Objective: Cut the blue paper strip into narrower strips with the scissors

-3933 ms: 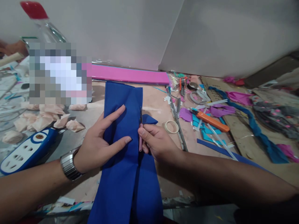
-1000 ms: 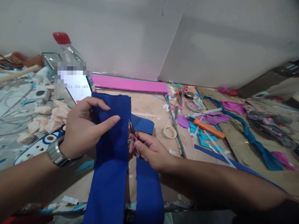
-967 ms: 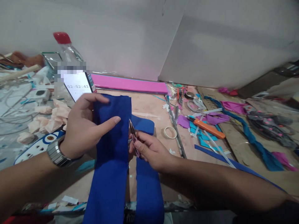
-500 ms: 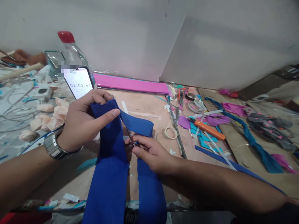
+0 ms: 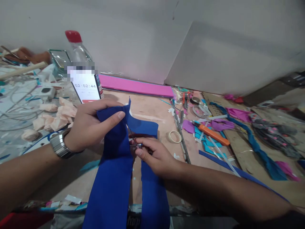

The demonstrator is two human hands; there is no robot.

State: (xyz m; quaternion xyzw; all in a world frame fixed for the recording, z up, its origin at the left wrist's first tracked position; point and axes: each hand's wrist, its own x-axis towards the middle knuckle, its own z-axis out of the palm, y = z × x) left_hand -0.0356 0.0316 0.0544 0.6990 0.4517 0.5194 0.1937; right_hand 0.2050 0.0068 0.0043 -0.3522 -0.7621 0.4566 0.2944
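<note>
My left hand [image 5: 95, 125] grips the upper end of a wide blue fabric strip [image 5: 114, 178], thumb on the front and fingers behind. The fabric hangs down over the table's front edge. My right hand [image 5: 156, 157] is closed around small scissors [image 5: 134, 143], whose thin blades point up and left toward the fabric's edge near my left thumb. A narrower blue fabric band [image 5: 143, 128] runs from that spot, bends behind my right hand and hangs down on the right. My right fingers hide most of the scissors' handles.
A phone [image 5: 85, 87] with a running timer leans against a red-capped bottle [image 5: 79, 47]. Behind lies a pink strip [image 5: 138, 86]. To the right are a tape roll [image 5: 174, 136], an orange cutter [image 5: 213, 133] and scraps. Pale fabric flowers [image 5: 53, 119] and cables lie left.
A small blue tip now sticks up at the fabric's top edge beside my left thumb. The scissors stay close to the fabric, and the whole view has shifted slightly.
</note>
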